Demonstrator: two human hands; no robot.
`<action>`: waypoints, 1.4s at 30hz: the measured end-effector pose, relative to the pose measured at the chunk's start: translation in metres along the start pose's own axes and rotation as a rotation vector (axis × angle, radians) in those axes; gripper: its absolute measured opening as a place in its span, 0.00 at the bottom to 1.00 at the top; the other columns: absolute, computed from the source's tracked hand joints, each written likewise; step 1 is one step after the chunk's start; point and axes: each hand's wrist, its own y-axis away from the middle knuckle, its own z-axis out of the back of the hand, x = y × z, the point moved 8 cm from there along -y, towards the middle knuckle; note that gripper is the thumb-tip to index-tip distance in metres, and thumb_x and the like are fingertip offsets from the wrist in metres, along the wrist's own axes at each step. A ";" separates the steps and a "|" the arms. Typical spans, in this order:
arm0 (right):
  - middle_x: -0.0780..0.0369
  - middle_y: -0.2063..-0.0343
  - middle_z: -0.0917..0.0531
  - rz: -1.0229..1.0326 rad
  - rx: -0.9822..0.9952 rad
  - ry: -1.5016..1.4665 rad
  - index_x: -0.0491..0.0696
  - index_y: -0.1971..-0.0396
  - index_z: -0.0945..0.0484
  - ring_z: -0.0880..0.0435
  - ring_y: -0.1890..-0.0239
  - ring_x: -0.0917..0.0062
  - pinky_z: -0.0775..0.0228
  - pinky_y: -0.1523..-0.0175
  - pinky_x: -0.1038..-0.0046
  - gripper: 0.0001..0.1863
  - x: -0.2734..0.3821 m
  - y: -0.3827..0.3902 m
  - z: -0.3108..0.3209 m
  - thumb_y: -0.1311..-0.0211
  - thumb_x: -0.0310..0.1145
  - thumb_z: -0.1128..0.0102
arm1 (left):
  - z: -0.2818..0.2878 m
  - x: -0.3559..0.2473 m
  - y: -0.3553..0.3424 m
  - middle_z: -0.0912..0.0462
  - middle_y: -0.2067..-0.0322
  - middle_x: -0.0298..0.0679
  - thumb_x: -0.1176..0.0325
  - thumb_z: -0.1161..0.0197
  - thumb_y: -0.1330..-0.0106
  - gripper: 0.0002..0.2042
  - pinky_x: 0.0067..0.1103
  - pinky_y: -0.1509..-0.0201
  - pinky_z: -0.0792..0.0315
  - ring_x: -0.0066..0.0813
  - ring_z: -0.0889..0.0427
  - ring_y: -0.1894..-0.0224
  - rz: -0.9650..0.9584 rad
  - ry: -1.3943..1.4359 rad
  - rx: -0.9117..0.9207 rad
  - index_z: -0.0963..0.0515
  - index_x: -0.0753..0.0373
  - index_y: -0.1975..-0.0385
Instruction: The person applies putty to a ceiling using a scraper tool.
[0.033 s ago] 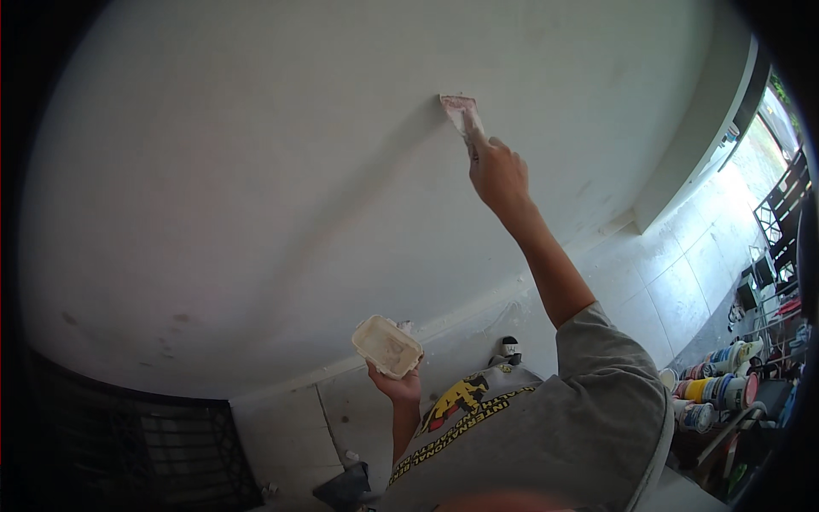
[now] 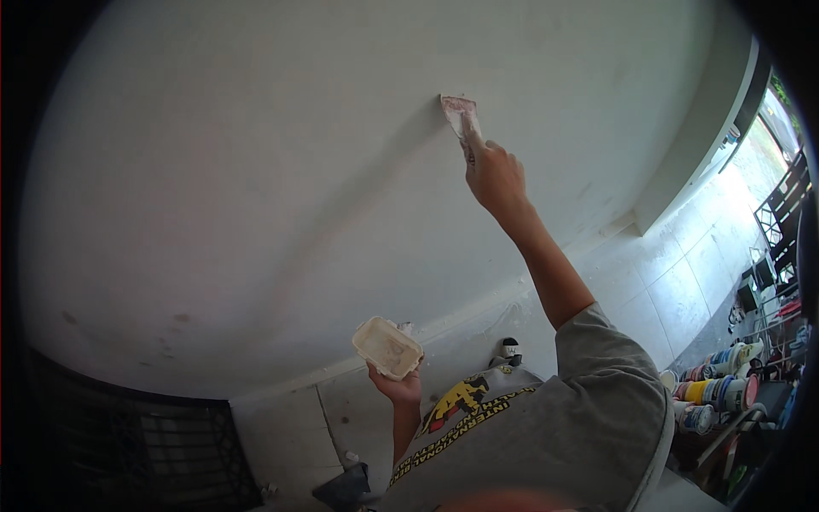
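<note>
The pale tub (image 2: 370,335) sits in the left hand (image 2: 399,386), which supports it from below and along its near side; fingertips show past the rim on the right, but the rest of that grip is hidden. Above the tub and to its right, the right hand (image 2: 496,177) is closed around the handle of a putty knife (image 2: 461,109), index finger lying forward toward the blade, whose far edge appears to meet the pale wall (image 2: 256,179).

The knife should be light, its blade thin and probably a little springy — best held low on the handle with a finger behind the blade, as here. White and pinkish residue coats it, so it may be slick where wet and gritty where dry. The tub looks like thin plastic, light and likely to flex if squeezed; a spread palm underneath suits it better than a pinch at the rim.

Inside the tub, a thin off-white and greyish smear covers the bottom, with little depth visible; whether it is wet, I cannot tell. Far to the tub's right and lower down, paint buckets (image 2: 699,418) lie crowded together — white, yellow and blue labels among them — their contents not visible
</note>
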 end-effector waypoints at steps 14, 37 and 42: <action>0.55 0.83 0.19 0.025 0.100 -0.048 0.48 0.31 0.39 0.19 0.82 0.61 0.28 0.74 0.58 0.26 0.012 0.000 0.038 0.26 0.37 0.53 | 0.000 0.006 -0.011 0.29 0.41 0.38 0.37 0.53 0.35 0.33 0.42 0.52 0.27 0.41 0.25 0.45 0.060 -0.023 0.038 0.38 0.50 0.34; 0.52 0.79 0.17 0.317 0.351 0.136 0.43 0.58 0.21 0.16 0.76 0.58 0.26 0.70 0.58 0.11 0.029 -0.015 -0.001 0.33 0.33 0.47 | -0.004 0.011 -0.009 0.30 0.39 0.38 0.37 0.52 0.35 0.34 0.42 0.51 0.29 0.41 0.26 0.44 0.057 0.011 0.019 0.38 0.49 0.34; 0.51 0.81 0.20 0.235 0.292 -0.102 0.43 0.41 0.27 0.21 0.81 0.64 0.29 0.70 0.65 0.21 0.014 -0.008 0.038 0.29 0.38 0.47 | -0.007 0.007 -0.008 0.31 0.39 0.38 0.37 0.52 0.35 0.33 0.42 0.51 0.29 0.41 0.26 0.44 0.039 0.020 0.057 0.38 0.49 0.34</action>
